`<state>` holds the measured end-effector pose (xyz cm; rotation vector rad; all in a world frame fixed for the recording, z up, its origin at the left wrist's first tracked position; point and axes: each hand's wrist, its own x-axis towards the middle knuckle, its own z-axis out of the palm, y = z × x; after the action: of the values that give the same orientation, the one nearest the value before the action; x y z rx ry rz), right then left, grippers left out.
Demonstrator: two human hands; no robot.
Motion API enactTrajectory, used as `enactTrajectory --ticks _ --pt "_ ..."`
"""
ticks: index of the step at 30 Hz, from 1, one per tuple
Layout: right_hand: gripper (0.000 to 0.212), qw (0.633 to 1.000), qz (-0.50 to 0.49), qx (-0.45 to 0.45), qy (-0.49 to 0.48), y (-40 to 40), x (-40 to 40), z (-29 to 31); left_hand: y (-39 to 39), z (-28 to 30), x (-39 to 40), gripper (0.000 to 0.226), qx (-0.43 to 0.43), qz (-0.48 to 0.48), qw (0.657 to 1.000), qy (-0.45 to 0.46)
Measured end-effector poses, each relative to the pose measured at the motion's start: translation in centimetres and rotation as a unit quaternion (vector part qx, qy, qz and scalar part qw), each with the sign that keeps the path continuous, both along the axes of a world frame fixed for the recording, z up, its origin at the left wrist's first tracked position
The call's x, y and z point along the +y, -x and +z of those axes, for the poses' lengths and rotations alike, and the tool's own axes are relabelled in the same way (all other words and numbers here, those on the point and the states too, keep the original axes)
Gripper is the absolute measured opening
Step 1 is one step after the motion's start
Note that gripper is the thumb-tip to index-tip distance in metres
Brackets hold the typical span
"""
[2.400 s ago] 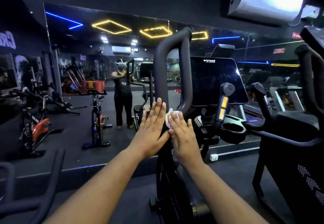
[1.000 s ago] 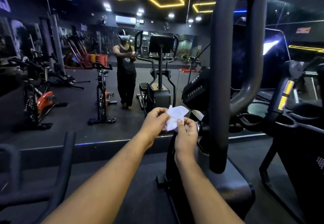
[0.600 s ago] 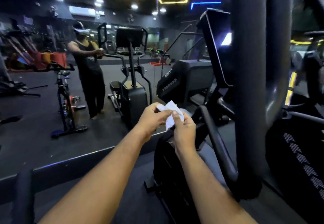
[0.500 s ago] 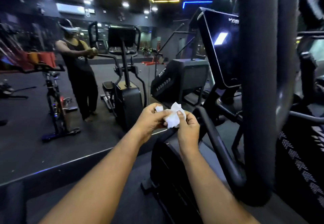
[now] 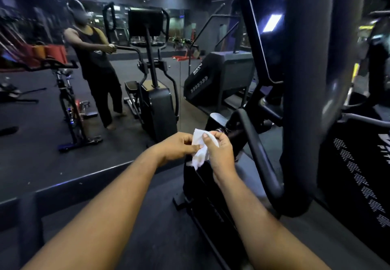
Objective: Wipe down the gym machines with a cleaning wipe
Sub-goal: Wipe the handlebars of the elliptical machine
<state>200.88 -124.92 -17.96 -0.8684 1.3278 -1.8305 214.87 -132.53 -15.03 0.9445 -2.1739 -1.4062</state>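
A crumpled white cleaning wipe [image 5: 199,155] hangs between my two hands in front of a black elliptical machine [image 5: 202,187]. My left hand [image 5: 179,145] pinches the wipe's left edge with curled fingers. My right hand [image 5: 219,153] grips its right side, thumb on top. The wipe is off the machine. The machine's thick grey handlebar [image 5: 308,92] rises close on the right, and its thinner black arm [image 5: 255,149] curves down just right of my hands. Its dark console screen [image 5: 266,33] stands above.
A wall mirror ahead reflects the gym: a person in black beside an elliptical [image 5: 156,92] and a spin bike [image 5: 69,100]. A raised ledge [image 5: 84,179] runs along the mirror's base. Another black machine [image 5: 358,164] stands at the right. Dark floor [image 5: 152,227] lies between my arms.
My hands left the handlebar, where they pressed the wipe flat, and now hold the wipe in the air between them, lower down. My view has moved forward and turned right along the machine.
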Motion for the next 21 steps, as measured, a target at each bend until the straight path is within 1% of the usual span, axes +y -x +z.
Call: enactTrajectory --ticks 2,3,5,6,8,10,11,12,13,14,16,17,19,20,21 --pt "0.016 0.998 0.049 -0.004 -0.026 0.2 1.3 -1.1 0.6 -1.0 1.5 0.025 0.028 0.044 0.999 0.017" --pt "0.017 0.996 0.08 0.003 -0.041 0.7 2.4 -1.8 0.9 -1.5 2.5 0.025 0.039 0.085 0.995 0.022" --pt "0.017 0.989 0.129 0.032 -0.059 1.3 3.8 -3.3 1.0 -2.4 3.8 0.024 0.064 0.155 0.986 0.011" --pt "0.016 0.986 0.149 0.033 -0.07 1.9 4.9 -3.8 1.2 -3.0 4.9 0.022 0.079 0.177 0.981 0.0" --pt "0.016 0.981 0.176 -0.006 -0.081 3.1 6.6 -4.6 1.8 -4.1 7.1 0.018 0.102 0.205 0.973 -0.012" --pt "0.019 0.976 0.181 -0.071 -0.099 4.1 8.6 -5.3 2.7 -5.1 9.5 0.015 0.115 0.22 0.968 -0.035" --pt "0.024 0.973 0.18 -0.106 -0.102 5.0 10.1 -5.8 3.8 -5.6 11.2 0.014 0.113 0.222 0.967 -0.046" --pt "0.045 0.969 0.182 -0.131 -0.106 6.2 10.9 -6.4 4.7 -5.9 12.4 0.015 0.108 0.219 0.968 -0.051" --pt "0.062 0.967 0.189 -0.138 -0.104 7.6 11.9 -6.9 5.8 -6.3 13.6 0.016 0.101 0.217 0.97 -0.05" --pt "0.062 0.962 0.21 -0.142 -0.097 8.6 12.6 -7.2 6.7 -6.6 14.4 0.019 0.099 0.214 0.971 -0.049" --pt "0.035 0.955 0.23 -0.153 -0.113 10.8 13.8 -6.7 8.2 -6.9 15.6 0.027 0.116 0.21 0.97 -0.045" --pt "0.03 0.946 0.25 -0.173 -0.114 11.6 14.0 -6.3 8.7 -6.8 16.0 0.028 0.126 0.208 0.969 -0.044" --pt "0.029 0.946 0.258 -0.167 -0.103 13.1 14.6 -5.8 9.8 -6.4 16.9 0.028 0.128 0.212 0.968 -0.046" --pt "0.027 0.959 0.228 -0.144 -0.087 13.7 14.8 -5.8 10.3 -6.2 17.0 0.028 0.121 0.208 0.969 -0.048" --pt "0.027 0.964 0.206 -0.155 -0.067 14.3 14.6 -6.1 10.7 -6.3 16.8 0.025 0.115 0.207 0.97 -0.056"
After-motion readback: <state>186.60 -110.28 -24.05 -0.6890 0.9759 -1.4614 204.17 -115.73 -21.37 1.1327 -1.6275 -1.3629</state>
